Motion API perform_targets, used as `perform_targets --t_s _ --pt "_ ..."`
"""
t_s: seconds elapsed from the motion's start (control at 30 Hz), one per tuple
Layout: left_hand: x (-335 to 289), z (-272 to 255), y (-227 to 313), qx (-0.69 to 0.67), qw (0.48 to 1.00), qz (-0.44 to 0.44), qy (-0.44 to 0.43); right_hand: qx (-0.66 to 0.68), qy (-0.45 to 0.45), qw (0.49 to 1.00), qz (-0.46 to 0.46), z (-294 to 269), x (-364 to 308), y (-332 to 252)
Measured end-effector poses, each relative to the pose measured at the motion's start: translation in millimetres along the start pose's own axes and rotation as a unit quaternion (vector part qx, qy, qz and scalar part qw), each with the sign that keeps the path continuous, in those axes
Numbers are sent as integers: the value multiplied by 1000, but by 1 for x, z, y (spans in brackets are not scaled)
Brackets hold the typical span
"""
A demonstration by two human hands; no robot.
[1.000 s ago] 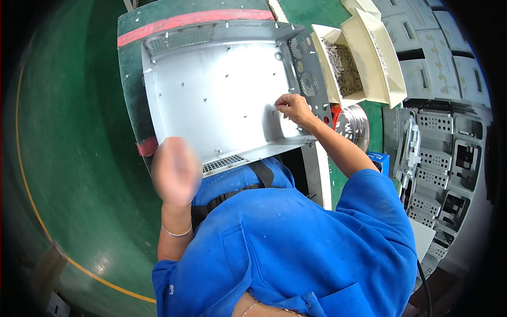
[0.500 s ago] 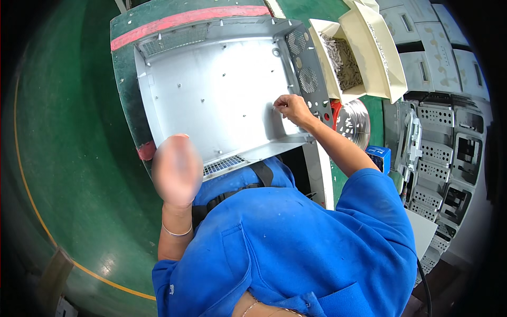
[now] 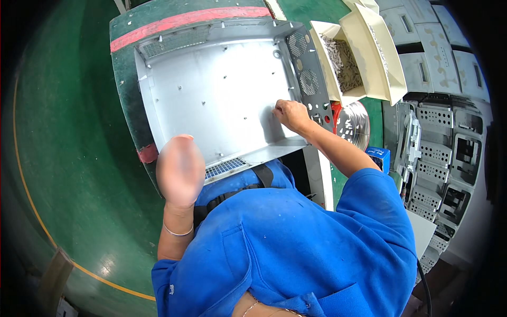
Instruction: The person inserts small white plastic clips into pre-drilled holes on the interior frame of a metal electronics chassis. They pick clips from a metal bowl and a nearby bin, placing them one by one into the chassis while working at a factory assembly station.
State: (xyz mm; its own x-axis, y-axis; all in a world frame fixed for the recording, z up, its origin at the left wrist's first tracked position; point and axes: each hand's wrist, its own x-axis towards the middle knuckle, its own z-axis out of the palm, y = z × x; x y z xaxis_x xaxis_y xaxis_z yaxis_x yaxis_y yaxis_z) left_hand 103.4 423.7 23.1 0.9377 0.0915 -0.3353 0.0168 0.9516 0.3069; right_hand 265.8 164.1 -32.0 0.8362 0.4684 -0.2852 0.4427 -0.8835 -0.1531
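Observation:
A shallow grey sheet-metal chassis [image 3: 211,79] lies open side up in front of me, with several small studs on its floor. Perforated round vents mark its right wall. My right hand [image 3: 293,116] is over the right part of the chassis floor, its fingers curled closed and casting a shadow on the metal. Whatever those fingers hold, if anything, is hidden. By the near left corner of the chassis is my left hand [image 3: 181,170], so blurred that its fingers do not show; whether it grips the edge I cannot tell.
Beneath the chassis is a green work surface [image 3: 127,90] with red strips. Cream bins [image 3: 328,61] at the right hold many small pale parts. Close by are a round metal dish [image 3: 353,124] and a blue box [image 3: 379,157]. Perforated metal parts [image 3: 435,150] are stacked farther right.
My right hand has shifted slightly toward me, with its wrist turned and fingers more curled. My left hand has moved a little to the right.

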Motion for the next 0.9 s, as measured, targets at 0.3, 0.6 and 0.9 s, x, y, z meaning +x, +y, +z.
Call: perform_targets --t_s 0.3,0.6,0.9 --pt "-3 0 7 -4 1000 15 -4 -25 -72 997 30 -10 1 -12" --pt "-11 -3 37 -20 992 121 -8 -54 -65 996 -10 2 5 -1" --pt "-12 -2 22 34 994 97 23 -54 -71 996 20 -4 9 -3"
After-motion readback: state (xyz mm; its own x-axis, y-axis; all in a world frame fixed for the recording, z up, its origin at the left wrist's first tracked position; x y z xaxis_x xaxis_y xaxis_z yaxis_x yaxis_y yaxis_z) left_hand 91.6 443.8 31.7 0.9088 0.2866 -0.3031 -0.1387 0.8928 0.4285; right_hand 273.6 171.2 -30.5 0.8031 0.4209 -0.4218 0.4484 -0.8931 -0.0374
